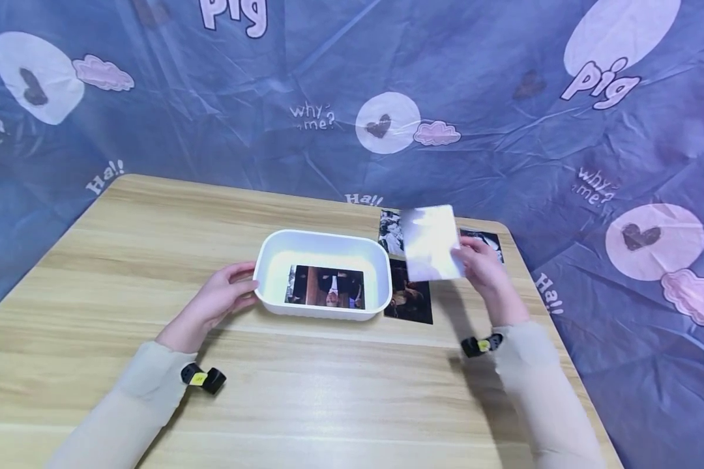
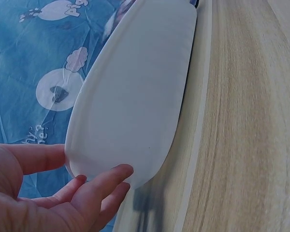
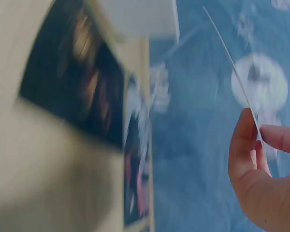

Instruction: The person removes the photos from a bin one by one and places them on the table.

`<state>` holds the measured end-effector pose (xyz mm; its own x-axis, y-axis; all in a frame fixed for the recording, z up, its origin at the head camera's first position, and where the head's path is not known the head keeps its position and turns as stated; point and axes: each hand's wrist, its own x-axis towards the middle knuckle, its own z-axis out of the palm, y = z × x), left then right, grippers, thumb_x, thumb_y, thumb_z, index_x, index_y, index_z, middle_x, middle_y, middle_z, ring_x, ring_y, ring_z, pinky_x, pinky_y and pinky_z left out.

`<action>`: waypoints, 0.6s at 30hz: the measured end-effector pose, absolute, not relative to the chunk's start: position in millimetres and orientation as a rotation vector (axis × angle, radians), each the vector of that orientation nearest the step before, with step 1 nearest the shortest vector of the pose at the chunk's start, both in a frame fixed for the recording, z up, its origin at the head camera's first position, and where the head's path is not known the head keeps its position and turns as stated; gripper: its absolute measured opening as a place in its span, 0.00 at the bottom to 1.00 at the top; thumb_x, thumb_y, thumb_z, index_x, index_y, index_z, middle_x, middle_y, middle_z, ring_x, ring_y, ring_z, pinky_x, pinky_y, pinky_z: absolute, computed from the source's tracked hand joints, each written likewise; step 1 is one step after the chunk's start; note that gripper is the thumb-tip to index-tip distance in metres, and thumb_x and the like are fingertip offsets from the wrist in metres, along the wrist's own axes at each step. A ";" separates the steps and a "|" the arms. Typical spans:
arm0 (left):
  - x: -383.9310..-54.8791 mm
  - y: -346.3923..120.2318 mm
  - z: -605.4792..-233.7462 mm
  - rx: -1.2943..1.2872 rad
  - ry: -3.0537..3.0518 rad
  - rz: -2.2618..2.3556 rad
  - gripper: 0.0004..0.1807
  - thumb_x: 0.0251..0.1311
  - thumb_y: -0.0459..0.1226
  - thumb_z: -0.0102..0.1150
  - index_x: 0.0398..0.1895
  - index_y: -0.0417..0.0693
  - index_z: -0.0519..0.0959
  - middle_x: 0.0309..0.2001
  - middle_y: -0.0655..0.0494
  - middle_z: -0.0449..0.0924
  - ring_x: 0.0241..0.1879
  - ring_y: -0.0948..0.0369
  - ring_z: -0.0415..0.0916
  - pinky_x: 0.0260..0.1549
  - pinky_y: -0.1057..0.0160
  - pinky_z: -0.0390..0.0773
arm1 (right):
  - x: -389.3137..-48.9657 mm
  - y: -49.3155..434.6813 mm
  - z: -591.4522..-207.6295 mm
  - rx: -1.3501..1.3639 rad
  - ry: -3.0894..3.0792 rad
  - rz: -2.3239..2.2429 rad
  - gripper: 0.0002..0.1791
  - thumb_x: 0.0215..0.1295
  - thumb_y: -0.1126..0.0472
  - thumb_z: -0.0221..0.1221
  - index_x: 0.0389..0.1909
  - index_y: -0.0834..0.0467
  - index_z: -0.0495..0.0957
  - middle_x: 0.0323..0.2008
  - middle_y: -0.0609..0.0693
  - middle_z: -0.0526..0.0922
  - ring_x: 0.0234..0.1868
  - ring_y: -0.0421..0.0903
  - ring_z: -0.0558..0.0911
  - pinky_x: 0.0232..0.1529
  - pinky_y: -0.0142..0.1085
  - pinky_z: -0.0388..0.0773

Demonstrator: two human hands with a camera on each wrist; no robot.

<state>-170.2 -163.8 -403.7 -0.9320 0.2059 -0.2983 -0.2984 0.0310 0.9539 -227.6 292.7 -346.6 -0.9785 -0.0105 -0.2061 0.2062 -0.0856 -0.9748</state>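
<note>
Pale sleeves point(image 1: 126, 410), nearest the viewer, each w/ a black device point(image 1: 202, 378) at the cuff, extend over a wood-grain table point(image 1: 328, 391). L hand point(image 1: 223, 296): digits apart, tips resting against rim & outer wall of a white tray point(image 1: 322, 314), L end. Tray stands upright; one colour photo point(image 1: 319, 286) lies flat inside, image up. R hand point(image 1: 485, 270): thumb & fingers together, clamped on the edge of a white card point(image 1: 431, 244), raised above the table, R of tray; edge-on in R wrist view. Partly covered by it (head view): dark photo point(image 1: 413, 303), just beside tray; b/w photo point(image 1: 390, 231), farther back. Third photo point(image 1: 487, 241), near table's far R corner, partly behind R hand. Bkgd: blue printed cloth point(image 1: 328, 65).
</note>
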 end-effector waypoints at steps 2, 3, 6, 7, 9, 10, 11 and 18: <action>-169.1 -163.3 -404.8 -0.102 1.964 1.957 0.34 0.67 0.27 0.47 0.73 0.30 0.49 0.72 0.31 0.50 0.64 0.39 0.65 0.53 0.66 0.82 | -217.0 315.9 -351.8 0.288 1.973 -2.208 0.10 0.67 0.73 0.48 0.39 0.54 0.69 0.27 0.39 0.75 0.27 0.33 0.76 0.28 0.21 0.78; -168.4 -163.1 -405.7 -0.106 1.963 1.953 0.34 0.67 0.27 0.48 0.73 0.30 0.49 0.72 0.31 0.50 0.64 0.39 0.65 0.53 0.65 0.82 | -211.8 326.6 -355.5 0.314 1.956 -2.199 0.10 0.67 0.73 0.48 0.40 0.55 0.69 0.28 0.39 0.75 0.27 0.32 0.76 0.28 0.21 0.79; -166.9 -163.1 -408.4 -0.115 1.964 1.946 0.34 0.67 0.28 0.48 0.73 0.31 0.49 0.72 0.31 0.51 0.62 0.42 0.67 0.53 0.65 0.82 | -197.9 353.6 -368.1 0.368 1.920 -2.166 0.10 0.67 0.73 0.47 0.42 0.55 0.67 0.26 0.39 0.75 0.25 0.32 0.75 0.28 0.21 0.79; -166.8 -163.3 -408.7 -0.114 1.967 1.947 0.34 0.67 0.28 0.48 0.73 0.31 0.49 0.72 0.31 0.51 0.62 0.42 0.68 0.53 0.65 0.83 | -194.2 360.6 -372.2 0.374 1.913 -2.154 0.10 0.67 0.73 0.47 0.42 0.56 0.66 0.26 0.39 0.76 0.25 0.32 0.76 0.28 0.22 0.80; -167.1 -163.6 -407.9 -0.110 1.968 1.951 0.34 0.67 0.28 0.48 0.73 0.31 0.49 0.72 0.31 0.51 0.63 0.41 0.67 0.53 0.65 0.82 | -188.6 372.5 -380.6 0.371 1.887 -2.133 0.10 0.68 0.73 0.47 0.41 0.55 0.67 0.25 0.40 0.78 0.25 0.32 0.77 0.27 0.23 0.81; -167.4 -163.8 -407.1 -0.109 1.969 1.953 0.34 0.67 0.28 0.48 0.73 0.31 0.49 0.72 0.31 0.51 0.63 0.41 0.66 0.53 0.65 0.82 | -186.6 377.1 -384.7 0.360 1.879 -2.124 0.10 0.68 0.73 0.46 0.40 0.54 0.68 0.25 0.41 0.78 0.25 0.33 0.78 0.27 0.23 0.81; -167.7 -163.9 -406.1 -0.107 1.971 1.955 0.34 0.67 0.28 0.48 0.73 0.30 0.49 0.72 0.30 0.51 0.64 0.40 0.66 0.53 0.66 0.82 | -185.2 380.8 -388.9 0.348 1.870 -2.113 0.11 0.68 0.74 0.46 0.39 0.54 0.69 0.25 0.41 0.79 0.25 0.34 0.79 0.27 0.24 0.82; -169.3 -164.0 -403.6 -0.103 1.977 1.959 0.34 0.67 0.28 0.48 0.73 0.30 0.49 0.72 0.30 0.51 0.64 0.40 0.66 0.53 0.65 0.82 | -177.0 386.5 -410.3 0.336 1.819 -2.038 0.10 0.67 0.75 0.45 0.36 0.57 0.69 0.28 0.45 0.80 0.28 0.37 0.81 0.31 0.25 0.84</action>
<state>-169.3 -164.0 -403.6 -0.9345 0.1948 -0.2980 -0.2962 0.0390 0.9543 -177.0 386.5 -410.3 -0.8964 -0.1263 -0.4250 0.4365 -0.0841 -0.8957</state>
